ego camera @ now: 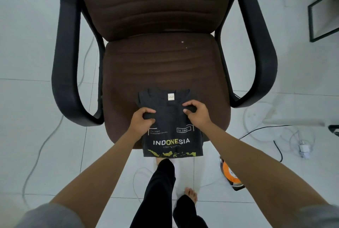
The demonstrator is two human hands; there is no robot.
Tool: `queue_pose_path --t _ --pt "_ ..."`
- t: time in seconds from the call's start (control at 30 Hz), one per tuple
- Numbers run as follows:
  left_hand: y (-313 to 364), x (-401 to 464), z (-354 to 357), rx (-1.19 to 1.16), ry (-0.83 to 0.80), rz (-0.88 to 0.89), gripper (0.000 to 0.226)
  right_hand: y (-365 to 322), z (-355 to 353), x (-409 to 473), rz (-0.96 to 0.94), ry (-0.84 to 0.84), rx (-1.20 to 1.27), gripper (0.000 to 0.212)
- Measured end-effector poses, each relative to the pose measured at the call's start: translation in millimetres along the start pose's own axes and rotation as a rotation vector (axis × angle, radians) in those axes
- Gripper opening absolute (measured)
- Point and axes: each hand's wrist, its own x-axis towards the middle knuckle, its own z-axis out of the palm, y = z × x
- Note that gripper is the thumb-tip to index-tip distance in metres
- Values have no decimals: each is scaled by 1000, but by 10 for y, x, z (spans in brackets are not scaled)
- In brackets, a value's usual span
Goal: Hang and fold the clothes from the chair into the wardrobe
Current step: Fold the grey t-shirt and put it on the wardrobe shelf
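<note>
A dark grey T-shirt with white and yellow "INDONESIA" print lies folded into a narrow rectangle on the front of the brown office chair's seat, collar and white label pointing away from me. Its lower edge hangs a little over the seat's front. My left hand pinches a fold of the shirt's fabric at mid-left. My right hand pinches a fold at mid-right. The two hands sit level with each other, just below the collar. No wardrobe is in view.
The chair has black armrests, the left armrest and the right armrest. White tiled floor surrounds it, with cables trailing left and right. An orange and black object sits by my right forearm. A black frame stands at the top right.
</note>
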Motion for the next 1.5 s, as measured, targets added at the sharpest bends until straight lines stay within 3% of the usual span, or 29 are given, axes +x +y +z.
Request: queue_pose_path --t 0.3,0.5,0.77,1.17,1.5 --pt "208 -1155 -146 -240 152 106 37 -428 -348 -825 -160 25 5 28" --pt "541 -2282 -493 -262 270 364 44 -1070 -622 -1688 -447 25 -45 46" --pt "906 -3867 -1426 -239 550 622 54 -2403 -480 -2820 -860 -59 -38 51" --pt "295 -6183 -3158 -348 1009 786 53 -4102 1169 -4789 -1286 -305 8 53" --pt "-1037 -7922 -4054 -306 1427 707 58 -4528 3097 -6543 -1480 -666 109 56"
